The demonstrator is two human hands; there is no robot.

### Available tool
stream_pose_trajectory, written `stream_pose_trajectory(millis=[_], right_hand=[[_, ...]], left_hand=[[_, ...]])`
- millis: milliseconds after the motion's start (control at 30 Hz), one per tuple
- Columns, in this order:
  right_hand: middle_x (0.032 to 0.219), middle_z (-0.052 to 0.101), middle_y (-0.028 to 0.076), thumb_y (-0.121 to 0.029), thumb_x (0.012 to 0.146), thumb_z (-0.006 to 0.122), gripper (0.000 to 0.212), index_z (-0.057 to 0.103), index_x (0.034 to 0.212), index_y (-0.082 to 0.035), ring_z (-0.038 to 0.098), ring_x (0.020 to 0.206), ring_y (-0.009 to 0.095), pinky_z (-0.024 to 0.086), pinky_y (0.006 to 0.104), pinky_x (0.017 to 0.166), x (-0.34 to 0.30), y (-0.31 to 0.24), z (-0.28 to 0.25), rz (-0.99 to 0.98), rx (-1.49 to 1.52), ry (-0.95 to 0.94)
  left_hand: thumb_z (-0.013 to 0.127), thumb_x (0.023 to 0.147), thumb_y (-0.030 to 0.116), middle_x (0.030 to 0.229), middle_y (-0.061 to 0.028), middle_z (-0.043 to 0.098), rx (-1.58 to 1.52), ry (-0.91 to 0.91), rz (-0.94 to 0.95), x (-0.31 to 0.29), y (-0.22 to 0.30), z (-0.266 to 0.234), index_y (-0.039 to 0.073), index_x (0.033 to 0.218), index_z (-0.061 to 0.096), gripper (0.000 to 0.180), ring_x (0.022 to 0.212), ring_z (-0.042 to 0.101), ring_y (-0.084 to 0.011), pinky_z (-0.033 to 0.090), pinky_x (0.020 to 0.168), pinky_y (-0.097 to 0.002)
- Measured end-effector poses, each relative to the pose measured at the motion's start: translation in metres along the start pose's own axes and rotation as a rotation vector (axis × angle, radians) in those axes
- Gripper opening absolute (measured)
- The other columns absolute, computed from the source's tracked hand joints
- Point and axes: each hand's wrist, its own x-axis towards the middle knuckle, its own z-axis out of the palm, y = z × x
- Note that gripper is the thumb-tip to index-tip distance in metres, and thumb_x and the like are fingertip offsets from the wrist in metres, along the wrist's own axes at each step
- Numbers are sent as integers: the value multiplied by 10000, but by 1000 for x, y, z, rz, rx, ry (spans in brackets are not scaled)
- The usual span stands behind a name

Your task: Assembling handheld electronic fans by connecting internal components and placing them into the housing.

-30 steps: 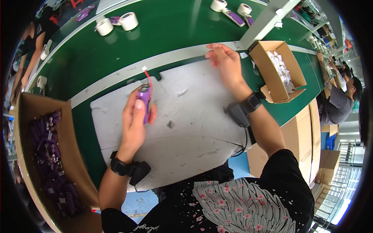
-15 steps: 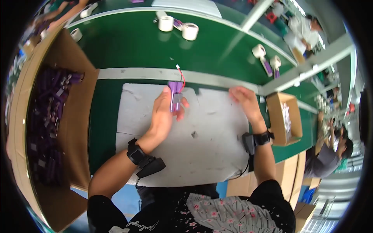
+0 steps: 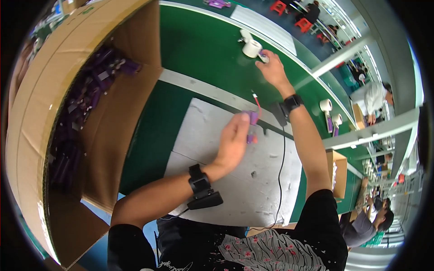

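My left hand, slightly blurred, is closed around a purple battery pack above the grey mat. A red lead with a small white connector rises from the pack. Across the green table, my right hand is stretched out to a white tape roll. Its fingers are bent at a small purple and white piece beside that roll. Whatever else lies within those fingers is hidden, and the second roll does not show.
A large cardboard box holding many purple packs stands at the left. The grey mat lies before me. More rolls sit at the right near a white post. A small carton stands at the right edge. A cable hangs from my right wrist.
My right hand has gone from above the mat to the rolls at the far side. My left hand still has the battery pack. The whole view has shifted and tilted.
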Motion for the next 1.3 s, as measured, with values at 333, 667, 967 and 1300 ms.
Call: stream_pose_trajectory(millis=[333, 667, 967, 1300], right_hand=[[1347, 472, 224, -270, 768, 722, 667, 432, 1353, -136, 433, 1232, 433, 387, 450, 1021, 77, -7, 32, 244, -349, -62], [1194, 547, 140, -73, 850, 659, 618, 351, 1385, -86, 581, 1035, 207, 473, 311, 887, -39, -36, -60, -25, 370, 115], [1025, 618, 85, -200, 864, 599, 502, 457, 1321, -45, 605, 908, 157, 495, 273, 767, -166, -96, -202, -30, 446, 76], [825, 631, 28, -385, 931, 536, 430, 622, 1109, -4, 581, 695, 112, 442, 246, 571, -209, -89, -94, 362, 163, -625]], left_hand=[[425, 1018, 357, 768, -74, 573, 46, -34, 114, -2, -11, -4, 6, 1054, 565, 380, 655, 582, -150, 452, 610, -308], [418, 1017, 356, 751, -87, 580, 125, 34, 264, 1, -13, -4, 27, 1135, 512, 362, 676, 599, -191, 466, 638, -331], [440, 1014, 341, 863, -54, 583, 144, 7, 197, 3, -11, -4, 28, 1156, 507, 349, 763, 569, -141, 456, 712, -294], [472, 1008, 332, 945, -8, 584, 61, -132, 190, 4, -3, -1, 21, 1158, 557, 356, 776, 529, -97, 440, 697, -252]])
